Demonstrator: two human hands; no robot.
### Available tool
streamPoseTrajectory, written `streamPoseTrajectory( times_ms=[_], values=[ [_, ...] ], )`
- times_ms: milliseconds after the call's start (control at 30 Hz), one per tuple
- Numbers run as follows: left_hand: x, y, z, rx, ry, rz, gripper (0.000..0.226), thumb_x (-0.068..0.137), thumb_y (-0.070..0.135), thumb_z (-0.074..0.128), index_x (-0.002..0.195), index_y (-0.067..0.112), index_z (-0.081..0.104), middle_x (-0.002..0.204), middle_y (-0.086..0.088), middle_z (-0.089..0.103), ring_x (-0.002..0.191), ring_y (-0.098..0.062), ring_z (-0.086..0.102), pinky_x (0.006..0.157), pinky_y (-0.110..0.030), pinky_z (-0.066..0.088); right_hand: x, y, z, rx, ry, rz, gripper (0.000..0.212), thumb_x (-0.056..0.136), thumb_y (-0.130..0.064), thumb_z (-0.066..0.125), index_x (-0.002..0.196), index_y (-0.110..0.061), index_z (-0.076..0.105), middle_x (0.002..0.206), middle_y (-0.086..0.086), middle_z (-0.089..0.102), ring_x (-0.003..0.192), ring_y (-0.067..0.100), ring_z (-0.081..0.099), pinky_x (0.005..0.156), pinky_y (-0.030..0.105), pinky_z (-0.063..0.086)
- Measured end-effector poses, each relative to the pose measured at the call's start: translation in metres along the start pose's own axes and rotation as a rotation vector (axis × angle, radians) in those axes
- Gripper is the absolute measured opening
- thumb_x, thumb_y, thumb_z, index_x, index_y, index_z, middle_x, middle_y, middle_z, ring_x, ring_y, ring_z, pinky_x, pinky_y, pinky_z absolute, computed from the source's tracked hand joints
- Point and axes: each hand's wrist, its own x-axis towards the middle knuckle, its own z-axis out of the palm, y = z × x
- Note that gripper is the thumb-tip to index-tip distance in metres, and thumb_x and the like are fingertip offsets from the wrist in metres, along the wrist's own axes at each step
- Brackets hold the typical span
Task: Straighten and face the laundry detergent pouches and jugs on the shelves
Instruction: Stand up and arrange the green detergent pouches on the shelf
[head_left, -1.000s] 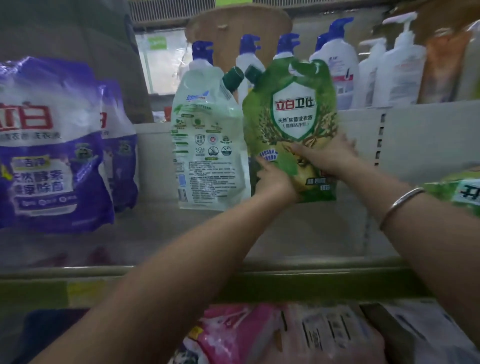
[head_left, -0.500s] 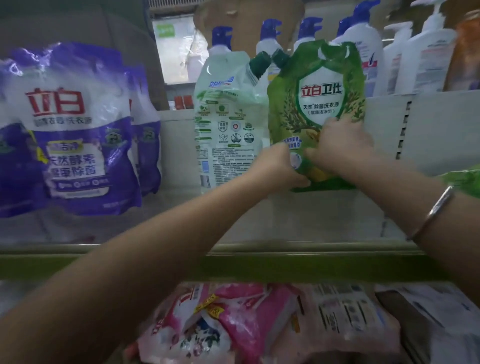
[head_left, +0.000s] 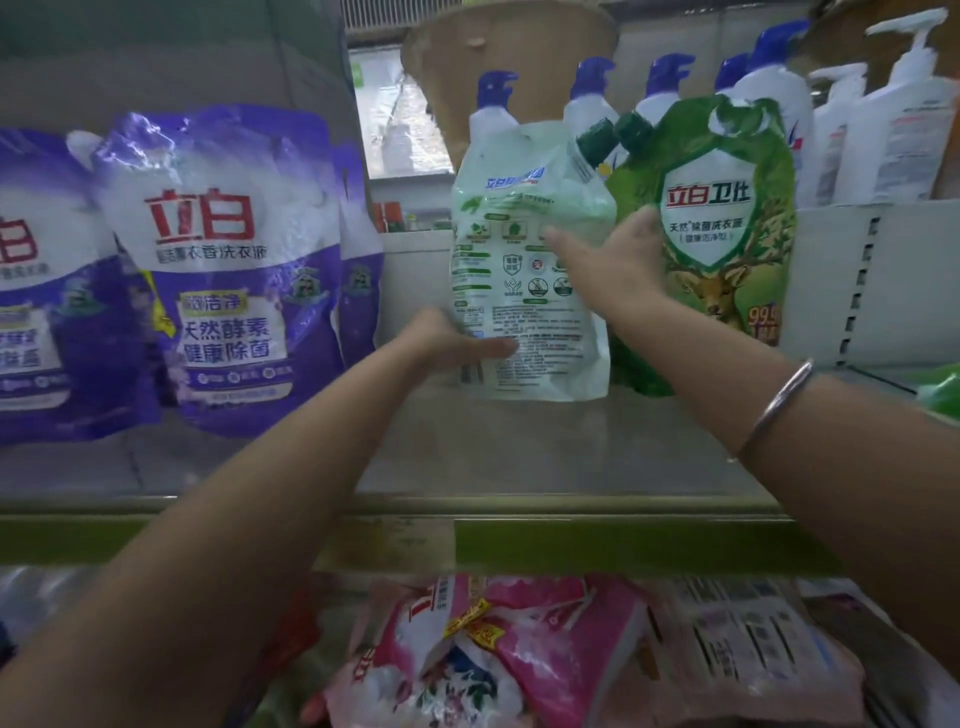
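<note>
Left hand (head_left: 452, 340) pinches lower-left edge of pale green soft-plastic spouted pouch (head_left: 524, 312), standing back-label-out on grey metal shelf (head_left: 519, 457). Right hand (head_left: 613, 260) flat, fingers straight on its face. Likely heavy, floppy, slick: grip both sides low. Room on shelf in front; dark green deer-print pouch (head_left: 727, 249) just beside, right; purple pouches (head_left: 218, 270) well left.

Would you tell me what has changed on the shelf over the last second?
Both hands moved left from the green pouch to the pale pouch: the left hand now grips its lower left edge, and the right hand reaches across its upper part. The pale pouch still shows its back label; the purple pouches stayed put.
</note>
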Motion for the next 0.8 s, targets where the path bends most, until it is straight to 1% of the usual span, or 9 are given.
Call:
streamPoseTrajectory(
  times_ms=[67, 167, 267, 333, 400, 500, 600, 667, 800],
  values=[
    [0.009, 0.003, 0.008, 0.016, 0.077, 0.019, 0.103, 0.040, 0.066, 0.078, 0.124, 0.012, 0.056, 0.121, -0.002, 0.062, 0.102, -0.016, 0.061, 0.081, -0.025, 0.050, 0.009, -0.001, -0.001, 0.129, 0.068, 0.036, 0.066, 0.083, -0.047, 0.062, 0.127, -0.007, 0.032, 0.130, 0.009, 0.041, 0.119, 0.023, 0.043, 0.096, 0.034, 0.038],
    [0.016, 0.013, 0.028, -0.081, 0.065, 0.026, 0.149, 0.010, 0.077, 0.067, 0.141, 0.014, 0.034, 0.139, -0.004, 0.047, 0.124, -0.023, 0.049, 0.106, -0.038, 0.041, 0.014, 0.000, 0.002, -0.012, 0.032, -0.126, 0.046, 0.092, -0.043, 0.049, 0.121, -0.007, 0.046, 0.118, 0.008, 0.055, 0.105, 0.024, 0.053, 0.087, 0.035, 0.044],
    [-0.010, 0.043, 0.041, -0.158, -0.001, 0.026, 0.158, 0.019, 0.085, 0.068, 0.150, 0.020, 0.008, 0.153, -0.012, 0.024, 0.140, -0.029, 0.025, 0.118, -0.043, 0.020, 0.010, -0.007, 0.000, -0.211, 0.064, -0.295, 0.040, 0.097, -0.041, 0.042, 0.106, -0.005, 0.057, 0.095, 0.006, 0.058, 0.084, 0.020, 0.051, 0.072, 0.029, 0.039],
    [-0.017, 0.053, 0.047, -0.161, 0.025, -0.038, 0.146, 0.051, 0.072, 0.072, 0.147, 0.003, -0.012, 0.155, -0.021, 0.004, 0.144, -0.035, 0.010, 0.118, -0.046, 0.015, 0.007, -0.019, -0.001, -0.261, 0.109, -0.394, 0.034, 0.097, -0.036, 0.043, 0.097, -0.007, 0.059, 0.086, 0.004, 0.056, 0.078, 0.020, 0.052, 0.068, 0.031, 0.040],
    [-0.016, 0.052, 0.050, -0.156, 0.046, -0.043, 0.143, 0.057, 0.070, 0.071, 0.144, -0.002, -0.017, 0.155, -0.022, 0.004, 0.143, -0.036, 0.011, 0.116, -0.048, 0.020, 0.004, -0.034, 0.000, -0.260, 0.129, -0.456, 0.028, 0.095, -0.028, 0.045, 0.080, -0.008, 0.057, 0.074, 0.002, 0.054, 0.068, 0.017, 0.052, 0.063, 0.030, 0.045],
    [-0.015, 0.034, 0.039, -0.282, -0.022, 0.104, 0.125, 0.054, 0.058, 0.079, 0.145, 0.008, 0.009, 0.143, -0.014, 0.039, 0.131, -0.034, 0.041, 0.105, -0.050, 0.039, -0.002, -0.055, 0.007, -0.324, 0.135, -0.517, 0.029, 0.090, -0.016, 0.044, 0.062, -0.013, 0.042, 0.067, 0.004, 0.047, 0.068, 0.022, 0.049, 0.061, 0.036, 0.042],
    [-0.017, 0.013, 0.019, -0.348, -0.188, 0.216, 0.056, 0.069, 0.029, 0.078, 0.116, 0.017, 0.051, 0.113, -0.006, 0.065, 0.103, -0.023, 0.063, 0.090, -0.038, 0.052, -0.013, -0.073, 0.016, -0.418, 0.135, -0.587, 0.026, 0.088, -0.010, 0.043, 0.062, -0.011, 0.036, 0.072, 0.005, 0.044, 0.075, 0.023, 0.045, 0.064, 0.029, 0.031],
    [-0.021, 0.005, 0.008, -0.369, -0.190, 0.197, 0.027, 0.077, 0.020, 0.071, 0.100, 0.022, 0.058, 0.104, -0.003, 0.068, 0.099, -0.021, 0.065, 0.089, -0.037, 0.052, -0.019, -0.085, 0.023, -0.418, 0.093, -0.633, 0.037, 0.091, -0.017, 0.047, 0.058, -0.013, 0.030, 0.065, 0.002, 0.040, 0.073, 0.023, 0.043, 0.059, 0.026, 0.029],
    [-0.028, -0.005, -0.004, -0.444, 0.005, 0.065, 0.032, 0.075, 0.021, 0.074, 0.103, 0.015, 0.060, 0.094, -0.002, 0.070, 0.089, -0.017, 0.066, 0.084, -0.038, 0.055, -0.017, -0.085, 0.030, 0.002, -0.220, -0.492, 0.042, 0.087, -0.042, 0.053, 0.057, -0.016, 0.040, 0.058, -0.001, 0.043, 0.057, 0.016, 0.044, 0.056, 0.027, 0.035]
  ],
)
